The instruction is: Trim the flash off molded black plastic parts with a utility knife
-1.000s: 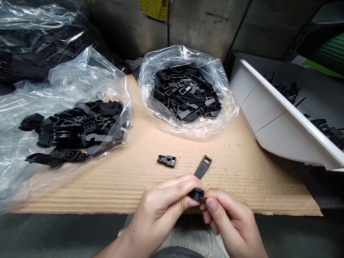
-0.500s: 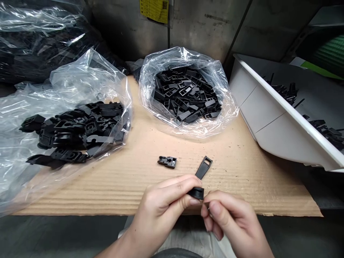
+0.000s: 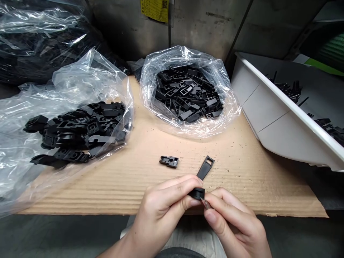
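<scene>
Between the thumb and fingers of my left hand (image 3: 168,206) is a small black plastic part (image 3: 198,193) with a rounded, grooved end facing right. My right hand (image 3: 233,218) pinches a thin, pointed blade (image 3: 206,204), its tip against the part's lower right edge; most of this tool is hidden in the fingers. Just beyond my left fingertips lies a flat black plastic piece (image 3: 206,167) with a rectangular window at its far end. A second black part (image 3: 168,161), with holes in it, rests on the cardboard to the left of that piece.
Cardboard (image 3: 145,143) covers the work surface. A clear bag (image 3: 107,68) spills black parts on the left, and another open bag (image 3: 228,104) of black pieces stands at the back. To the right, a tilted white bin (image 3: 271,111) holds more black parts.
My right hand has turned slightly, and its blade now shows plainly against the black part. My left hand keeps its grip. The whole view has shifted a little.
</scene>
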Available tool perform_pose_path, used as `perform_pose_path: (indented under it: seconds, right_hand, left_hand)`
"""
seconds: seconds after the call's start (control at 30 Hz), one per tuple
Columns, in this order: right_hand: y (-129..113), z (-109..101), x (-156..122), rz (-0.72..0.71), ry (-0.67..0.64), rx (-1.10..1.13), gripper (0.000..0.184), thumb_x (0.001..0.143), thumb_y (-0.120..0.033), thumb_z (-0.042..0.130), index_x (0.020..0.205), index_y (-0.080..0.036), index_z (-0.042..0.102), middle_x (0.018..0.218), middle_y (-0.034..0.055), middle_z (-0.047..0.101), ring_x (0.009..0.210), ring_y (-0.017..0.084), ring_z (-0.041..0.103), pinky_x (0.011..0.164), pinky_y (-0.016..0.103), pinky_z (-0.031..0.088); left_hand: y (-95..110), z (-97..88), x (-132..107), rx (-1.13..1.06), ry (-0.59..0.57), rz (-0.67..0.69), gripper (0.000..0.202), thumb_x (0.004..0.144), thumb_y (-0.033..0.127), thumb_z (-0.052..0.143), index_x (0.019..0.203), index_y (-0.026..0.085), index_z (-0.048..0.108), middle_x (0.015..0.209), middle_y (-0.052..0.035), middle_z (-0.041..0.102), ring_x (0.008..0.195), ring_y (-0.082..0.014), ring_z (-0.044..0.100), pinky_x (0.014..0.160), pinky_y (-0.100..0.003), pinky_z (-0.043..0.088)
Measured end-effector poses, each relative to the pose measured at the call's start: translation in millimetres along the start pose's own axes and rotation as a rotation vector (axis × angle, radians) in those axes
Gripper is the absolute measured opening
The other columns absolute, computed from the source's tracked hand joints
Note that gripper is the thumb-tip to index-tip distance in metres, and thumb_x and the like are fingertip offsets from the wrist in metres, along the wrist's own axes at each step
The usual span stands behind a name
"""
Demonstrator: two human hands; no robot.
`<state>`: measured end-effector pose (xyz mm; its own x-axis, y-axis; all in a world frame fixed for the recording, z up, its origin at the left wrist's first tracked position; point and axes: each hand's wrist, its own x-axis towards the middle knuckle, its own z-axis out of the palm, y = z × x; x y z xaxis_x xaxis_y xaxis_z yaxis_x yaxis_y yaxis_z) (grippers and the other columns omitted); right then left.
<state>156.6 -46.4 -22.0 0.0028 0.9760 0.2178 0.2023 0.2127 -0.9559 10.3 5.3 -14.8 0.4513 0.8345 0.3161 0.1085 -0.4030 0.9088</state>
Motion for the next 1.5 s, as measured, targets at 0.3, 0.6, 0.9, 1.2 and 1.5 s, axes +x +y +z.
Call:
perform_pose_path:
  seconds: [0.3,0.6,0.9,1.2,1.5]
  right_hand:
    - [-0.5,5.9,-1.3,-0.013,0.072,-0.044,0.021,0.081,-0.011,0.052,0.094,-0.023,0.063,0.074,-0.0017,0.053,0.066,0.008,0.051,0.060,0.018,0.039]
    - [-3.6,0.7,3.9,0.041,0.046,-0.041,0.017,0.083,-0.015,0.049,0.089,-0.024,0.063,0.074,-0.0020,0.053,0.070,0.009,0.055,0.061,0.017,0.042]
    - [-5.0,-16.3,0.3,0.032,0.001,-0.192,0.015,0.086,-0.014,0.043,0.084,-0.022,0.056,0.062,-0.0026,0.057,0.047,0.008,0.051,0.046,0.018,0.042]
    - [-16.3,-25.8,22.9,0.190,-0.354,-0.185,0.025,0.087,-0.022,0.040,0.066,-0.019,0.052,0.051,-0.0044,0.046,0.047,0.007,0.046,0.046,0.017,0.036]
    - [-22.3,-30.5,20.8,0.118,-0.283,-0.152,0.009,0.081,-0.023,0.053,0.078,-0.022,0.061,0.065,-0.0016,0.058,0.060,0.011,0.056,0.052,0.018,0.043]
  left_hand:
    - [-1.8,-1.5,-1.0,0.059,-0.016,0.031,0.021,0.084,0.007,0.051,0.095,0.023,0.058,0.084,0.0036,0.064,0.077,-0.0087,0.062,0.067,-0.010,0.046]
    - [-3.9,0.7,-5.2,0.065,0.051,0.075,0.034,0.078,-0.001,0.054,0.104,0.020,0.061,0.100,0.0011,0.066,0.094,-0.0094,0.061,0.087,-0.009,0.042]
    - [-1.4,-1.5,-2.5,0.093,0.097,0.025,0.033,0.074,-0.002,0.055,0.096,0.021,0.067,0.101,-0.0008,0.069,0.090,-0.0141,0.064,0.084,-0.017,0.049]
    - [-1.9,-2.1,-5.1,0.069,0.035,0.040,0.037,0.076,-0.005,0.050,0.099,0.021,0.065,0.105,-0.0001,0.066,0.094,-0.0113,0.062,0.085,-0.012,0.045]
    - [-1.4,-0.6,-2.4,0.148,0.071,0.026,0.026,0.077,0.005,0.058,0.097,0.020,0.065,0.095,-0.0008,0.070,0.085,-0.0134,0.065,0.079,-0.014,0.048]
